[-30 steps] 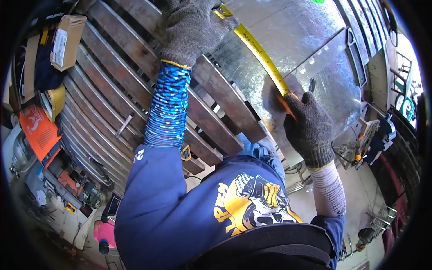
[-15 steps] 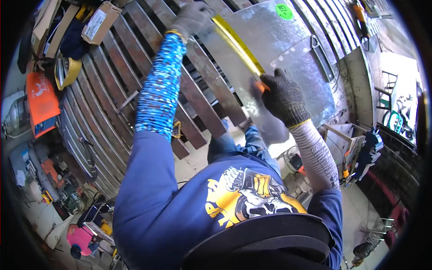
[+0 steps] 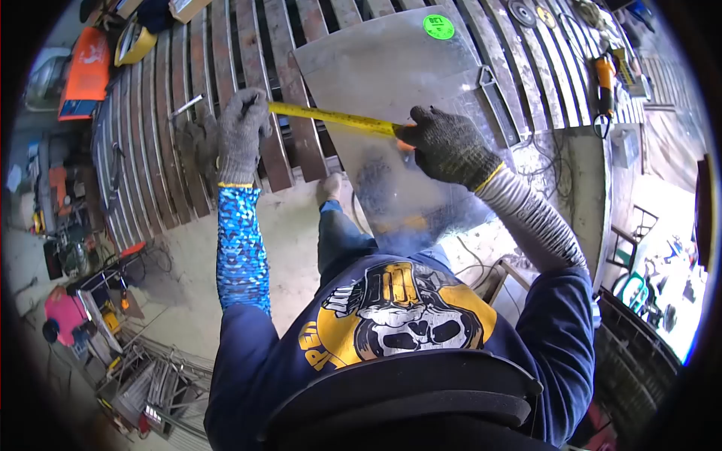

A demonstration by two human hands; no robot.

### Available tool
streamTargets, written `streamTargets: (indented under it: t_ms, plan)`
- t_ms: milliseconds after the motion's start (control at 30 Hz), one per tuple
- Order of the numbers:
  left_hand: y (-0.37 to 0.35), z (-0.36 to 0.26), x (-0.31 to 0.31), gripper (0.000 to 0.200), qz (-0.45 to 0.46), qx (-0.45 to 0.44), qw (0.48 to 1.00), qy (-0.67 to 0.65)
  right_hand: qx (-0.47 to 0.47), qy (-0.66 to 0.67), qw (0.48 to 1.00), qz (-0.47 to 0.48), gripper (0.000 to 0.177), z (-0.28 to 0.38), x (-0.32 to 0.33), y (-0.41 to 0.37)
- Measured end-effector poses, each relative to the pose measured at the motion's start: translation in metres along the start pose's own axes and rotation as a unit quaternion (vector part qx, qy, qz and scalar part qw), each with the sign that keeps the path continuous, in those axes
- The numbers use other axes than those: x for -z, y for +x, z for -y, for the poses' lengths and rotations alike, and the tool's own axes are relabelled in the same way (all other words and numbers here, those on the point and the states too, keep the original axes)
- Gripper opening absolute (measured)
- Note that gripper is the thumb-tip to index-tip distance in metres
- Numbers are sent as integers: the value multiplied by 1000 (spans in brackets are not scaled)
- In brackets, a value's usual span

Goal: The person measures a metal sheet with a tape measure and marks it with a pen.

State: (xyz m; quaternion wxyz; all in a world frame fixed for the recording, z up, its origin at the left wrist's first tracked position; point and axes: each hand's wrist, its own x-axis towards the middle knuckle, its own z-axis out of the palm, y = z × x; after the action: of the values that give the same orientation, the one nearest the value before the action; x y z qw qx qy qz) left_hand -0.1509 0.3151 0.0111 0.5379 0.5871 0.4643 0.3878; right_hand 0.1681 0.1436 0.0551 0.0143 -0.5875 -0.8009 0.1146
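A yellow tape measure is drawn out between my two gloved hands. My left hand, in a grey knit glove, is closed at the blade's left end. My right hand, in a dark glove, is wrapped around the tape's case, of which only a bit of orange shows. Beneath the blade lies a grey metal sheet with a round green sticker. A flat metal piece with a triangular loop rests by the sheet's right side.
The slatted metal bench carries the sheet. An orange power tool and grinding discs are at the upper right. An orange machine stands at the left. A person in pink is in the left background.
My left hand has come down and left, away from the sheet's far edge. My right hand has shifted slightly up and left. The blade now runs nearly crosswise. The camera view has turned.
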Motion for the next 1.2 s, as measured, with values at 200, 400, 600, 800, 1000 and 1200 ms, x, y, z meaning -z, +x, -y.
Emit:
streamTargets:
  t_ms: [200,400,600,800,1000,1200]
  plan:
    - [69,-42,-108,26,31,-126,983,132,-139,116,981,-66,31,-24,19,-60]
    - [101,73,-194,60,-86,-174,785,589,-250,208,938,-119,27,-67,-5,-113]
    - [91,48,-205,77,-10,-141,787,601,-337,278,878,-193,31,-76,-30,-152]
    - [98,35,-202,75,21,-173,800,574,-388,371,811,-233,38,-74,-48,-181]
    - [112,27,-209,72,78,-191,847,490,-443,353,805,-174,39,-49,-51,-186]
    - [126,34,-221,71,77,-264,781,561,-461,336,800,-188,40,-20,-54,-186]
